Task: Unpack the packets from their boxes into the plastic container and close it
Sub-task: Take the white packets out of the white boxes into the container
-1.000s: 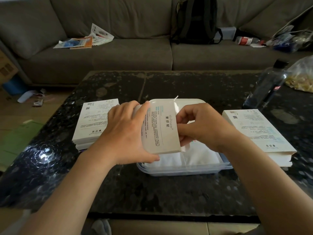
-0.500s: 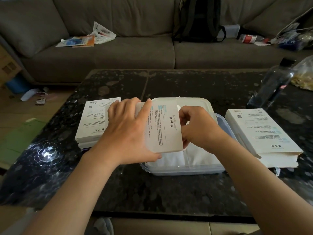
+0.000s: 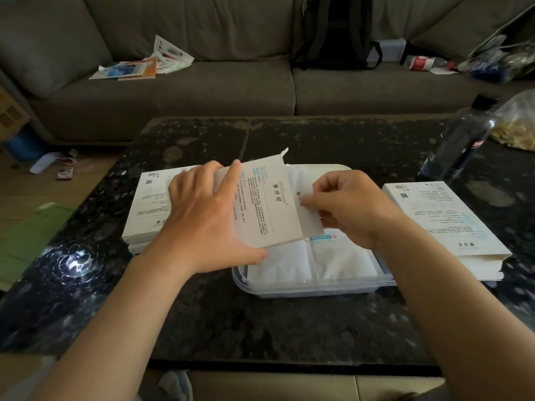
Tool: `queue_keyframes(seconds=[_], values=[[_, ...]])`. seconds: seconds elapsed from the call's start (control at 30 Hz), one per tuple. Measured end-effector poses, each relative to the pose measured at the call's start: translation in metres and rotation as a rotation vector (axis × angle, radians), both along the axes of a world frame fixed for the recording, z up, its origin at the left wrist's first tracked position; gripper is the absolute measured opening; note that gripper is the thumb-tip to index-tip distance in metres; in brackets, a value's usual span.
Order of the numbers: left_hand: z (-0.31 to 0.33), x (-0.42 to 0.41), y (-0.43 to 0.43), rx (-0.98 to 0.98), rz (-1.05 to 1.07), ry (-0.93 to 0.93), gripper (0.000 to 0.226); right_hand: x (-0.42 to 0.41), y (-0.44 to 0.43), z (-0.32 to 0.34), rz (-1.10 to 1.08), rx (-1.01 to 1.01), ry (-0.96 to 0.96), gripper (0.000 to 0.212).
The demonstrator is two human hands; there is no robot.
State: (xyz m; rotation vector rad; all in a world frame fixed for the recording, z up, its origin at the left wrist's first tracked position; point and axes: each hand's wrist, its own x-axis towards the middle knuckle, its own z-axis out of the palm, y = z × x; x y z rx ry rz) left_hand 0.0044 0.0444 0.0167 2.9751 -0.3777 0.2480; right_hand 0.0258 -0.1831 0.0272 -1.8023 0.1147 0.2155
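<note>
Above the black speckled worktop (image 3: 260, 322), the left grip (image 3: 208, 218) holds a white printed box (image 3: 266, 204) tilted over the clear plastic container (image 3: 304, 289), forefinger on its printed face and thumb at its near edge. The right grip (image 3: 350, 206) pinches a pale packet (image 3: 312, 221) that sticks out of the box's right end. White packets (image 3: 312, 261) lie flat in the container. A left stack of boxes (image 3: 150, 209) and a right stack of boxes (image 3: 445, 227) flank it. A dark bottle (image 3: 460, 143) stands far right.

matt cardboard box (image 3: 267, 204), clear glossy plastic container (image 3: 315, 287), polished speckled stone table (image 3: 260, 322).
</note>
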Motion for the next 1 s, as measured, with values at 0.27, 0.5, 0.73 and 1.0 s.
queue_keyframes(seconds=[0.27, 0.5, 0.73, 1.0], values=[[0.005, 0.007, 0.014, -0.026, 0.114, 0.012, 0.141, 0.000, -0.030, 0.020, -0.202, 0.184, -0.105, 0.028], [0.006, 0.008, 0.021, 0.000, 0.176, 0.001, 0.141, -0.010, -0.057, 0.040, -0.088, 0.332, -0.140, 0.039], [0.006, 0.008, 0.021, -0.008, 0.188, 0.018, 0.142, -0.013, -0.075, 0.042, 0.120, 0.070, -0.165, 0.025], [0.005, 0.009, 0.021, -0.021, 0.211, 0.014, 0.142, -0.010, -0.070, 0.046, 0.061, -0.276, -0.158, 0.022]])
